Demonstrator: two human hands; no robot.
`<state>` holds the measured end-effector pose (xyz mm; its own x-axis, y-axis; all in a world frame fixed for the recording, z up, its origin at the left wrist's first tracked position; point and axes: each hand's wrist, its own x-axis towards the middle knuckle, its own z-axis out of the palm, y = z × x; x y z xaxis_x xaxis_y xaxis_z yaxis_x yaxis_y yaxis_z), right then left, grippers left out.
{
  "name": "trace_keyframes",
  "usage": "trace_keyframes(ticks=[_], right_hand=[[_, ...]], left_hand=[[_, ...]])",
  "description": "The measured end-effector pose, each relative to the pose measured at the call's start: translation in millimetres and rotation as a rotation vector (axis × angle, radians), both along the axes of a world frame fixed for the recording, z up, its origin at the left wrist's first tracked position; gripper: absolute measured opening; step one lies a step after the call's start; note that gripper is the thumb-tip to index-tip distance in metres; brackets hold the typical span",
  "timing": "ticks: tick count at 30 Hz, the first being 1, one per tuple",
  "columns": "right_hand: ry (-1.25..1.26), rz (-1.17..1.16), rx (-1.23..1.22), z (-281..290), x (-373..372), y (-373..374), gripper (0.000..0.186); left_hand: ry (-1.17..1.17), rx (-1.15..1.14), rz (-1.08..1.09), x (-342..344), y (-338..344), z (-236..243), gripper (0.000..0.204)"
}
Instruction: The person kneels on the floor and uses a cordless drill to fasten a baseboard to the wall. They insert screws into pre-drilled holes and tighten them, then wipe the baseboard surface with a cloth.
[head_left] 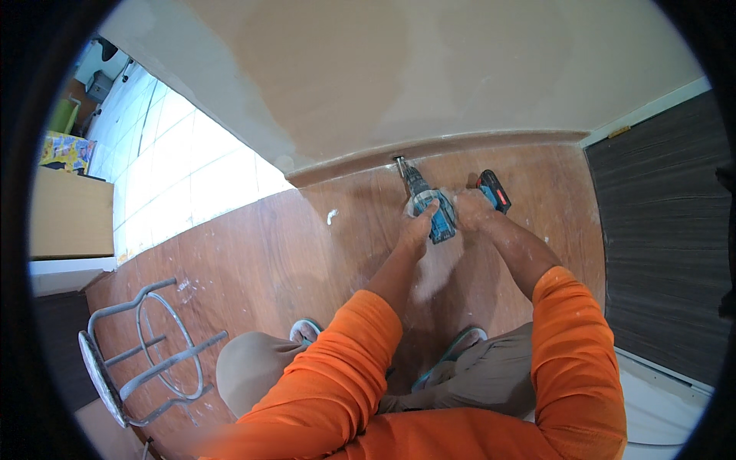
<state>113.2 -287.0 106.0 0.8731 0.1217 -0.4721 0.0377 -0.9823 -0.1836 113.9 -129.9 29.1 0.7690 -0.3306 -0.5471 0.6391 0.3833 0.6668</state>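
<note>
The cordless drill [429,205] lies low over the wooden floor [268,261], its long axis running from the blue body up and slightly left to the chuck, whose bit meets the skirting strip [429,149] at the foot of the plastered wall [399,69]; taking that strip as the landmark, the drill sits just below it, near its middle, with the tip touching or all but touching the wood.

The left hand [418,226] is wrapped over the rear of the drill body, fingers curled closed around it, so the tool extends forward and away from those fingers toward the strip; the right hand [471,208] is just beside the drill on its right, and seems closed on the handle end where the black and red battery pack [493,190] sticks out, though whether it truly grips I cannot tell. Both hands are about equally near the strip.

Orange sleeves come in from below; sandalled feet rest on the floor, further from the strip; a metal stool [146,345] lies tipped over, well apart to the left, and a dark door [659,230] stands to the right of the strip's end.
</note>
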Motion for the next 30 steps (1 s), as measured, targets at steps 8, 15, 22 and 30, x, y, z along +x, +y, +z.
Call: trace_keyframes(ticks=[8, 15, 22, 30], right_hand=[[-0.092, 0.041, -0.076, -19.3, -5.3, 6.3, 0.046], [-0.043, -0.028, -0.025, -5.5, -3.9, 15.4, 0.045], [-0.048, -0.041, 0.018, -3.7, -6.4, 17.1, 0.046], [-0.02, -0.021, 0.009, -12.9, -7.0, 11.6, 0.048]], left_hand=[[0.045, 0.119, -0.058, 7.1, 6.7, -0.7, 0.039], [-0.034, 0.073, -0.091, 9.0, 15.5, -2.6, 0.04], [0.015, 0.141, -0.09, 8.6, 15.7, 5.3, 0.044], [-0.017, 0.136, -0.099, 5.0, 14.3, 9.2, 0.043]])
